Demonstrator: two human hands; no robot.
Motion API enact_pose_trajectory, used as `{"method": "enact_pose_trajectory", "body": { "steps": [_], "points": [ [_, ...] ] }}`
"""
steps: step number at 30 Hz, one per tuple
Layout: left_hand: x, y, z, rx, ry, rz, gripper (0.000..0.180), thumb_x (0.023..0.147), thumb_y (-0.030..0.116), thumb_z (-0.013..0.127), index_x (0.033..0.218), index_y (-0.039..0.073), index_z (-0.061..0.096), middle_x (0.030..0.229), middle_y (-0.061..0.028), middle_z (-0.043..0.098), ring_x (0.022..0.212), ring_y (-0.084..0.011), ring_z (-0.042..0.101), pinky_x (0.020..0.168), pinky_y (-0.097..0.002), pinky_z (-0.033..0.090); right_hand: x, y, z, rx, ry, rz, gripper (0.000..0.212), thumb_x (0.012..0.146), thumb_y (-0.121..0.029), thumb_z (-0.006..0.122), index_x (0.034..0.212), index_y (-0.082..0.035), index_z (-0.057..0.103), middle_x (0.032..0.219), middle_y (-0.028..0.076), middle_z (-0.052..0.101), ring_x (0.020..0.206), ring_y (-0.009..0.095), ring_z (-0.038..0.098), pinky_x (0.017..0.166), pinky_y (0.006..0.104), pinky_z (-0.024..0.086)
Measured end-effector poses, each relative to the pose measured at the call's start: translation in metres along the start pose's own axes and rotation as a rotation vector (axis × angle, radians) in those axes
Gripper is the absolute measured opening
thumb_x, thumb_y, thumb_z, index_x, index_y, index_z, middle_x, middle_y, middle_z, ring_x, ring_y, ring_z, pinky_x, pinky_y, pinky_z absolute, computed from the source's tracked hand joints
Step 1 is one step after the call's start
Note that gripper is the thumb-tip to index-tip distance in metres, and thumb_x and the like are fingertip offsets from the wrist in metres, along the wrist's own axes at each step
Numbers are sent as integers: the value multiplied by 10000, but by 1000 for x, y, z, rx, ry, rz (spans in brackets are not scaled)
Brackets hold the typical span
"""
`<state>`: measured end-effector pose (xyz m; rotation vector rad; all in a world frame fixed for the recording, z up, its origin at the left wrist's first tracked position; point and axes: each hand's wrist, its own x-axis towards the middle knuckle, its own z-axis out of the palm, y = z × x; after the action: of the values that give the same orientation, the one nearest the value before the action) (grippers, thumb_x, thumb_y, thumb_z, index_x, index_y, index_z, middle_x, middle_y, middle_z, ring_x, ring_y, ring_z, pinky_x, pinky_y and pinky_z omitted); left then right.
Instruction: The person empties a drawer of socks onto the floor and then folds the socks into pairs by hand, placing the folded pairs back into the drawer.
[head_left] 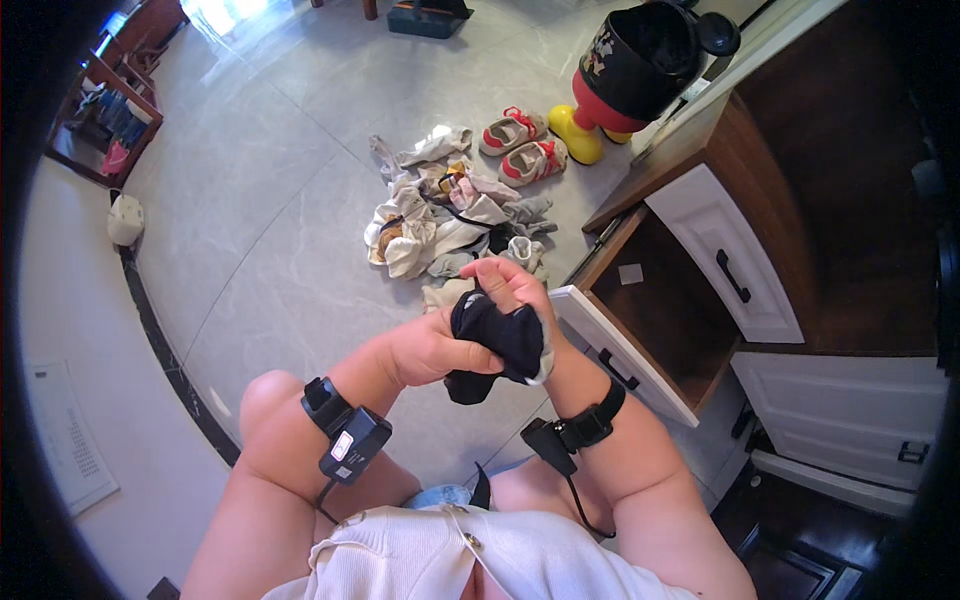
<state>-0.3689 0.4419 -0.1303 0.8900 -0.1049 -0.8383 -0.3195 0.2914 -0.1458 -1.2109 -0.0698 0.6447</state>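
Left hand (432,350) clamps what's probably a sock (505,335); right hand (520,285) touches it, grip too covered to tell.

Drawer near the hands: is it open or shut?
Open. The drawer's white front sticks out from the cabinet, and its brown inside shows.

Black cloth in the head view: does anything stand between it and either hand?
Nothing visible does: the left hand grips the black cloth directly, and the cloth lies against the right hand.
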Motion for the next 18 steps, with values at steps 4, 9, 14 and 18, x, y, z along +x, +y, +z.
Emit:
{"method": "enact_pose_trajectory", "body": {
  "steps": [4,9,14,18],
  "points": [
    [6,-11,-2,-26,14,68,482,706,-7,636,1178,24,543,1038,-43,625,954,-165,594,850,-314,462,6,8,-6,-163,72,-78,252,920,-293,576,952,-47,620,778,-34,583,695,50,512,639,207,437],
    [2,8,2,137,232,237,429,767,-16,599,1189,39,545,1012,-7,608,909,-90,553,818,-260,445,-7,-10,-11,-125,224,-69,250,943,-290,528,968,-54,605,779,-35,572,699,60,529,644,202,435],
    [8,22,5,573,381,297,372,809,43,599,1178,33,552,993,12,593,871,-75,530,782,-264,461,-17,-19,-28,-173,242,-131,278,961,-335,482,957,-80,592,809,-28,579,648,56,511,561,187,392],
    [19,19,9,94,634,418,286,874,188,631,1085,-4,605,936,-32,647,824,-92,593,742,-281,497,-12,-35,-30,289,552,-202,220,957,-292,488,959,-92,579,844,-8,612,699,83,573,586,218,458]
  ]
}}
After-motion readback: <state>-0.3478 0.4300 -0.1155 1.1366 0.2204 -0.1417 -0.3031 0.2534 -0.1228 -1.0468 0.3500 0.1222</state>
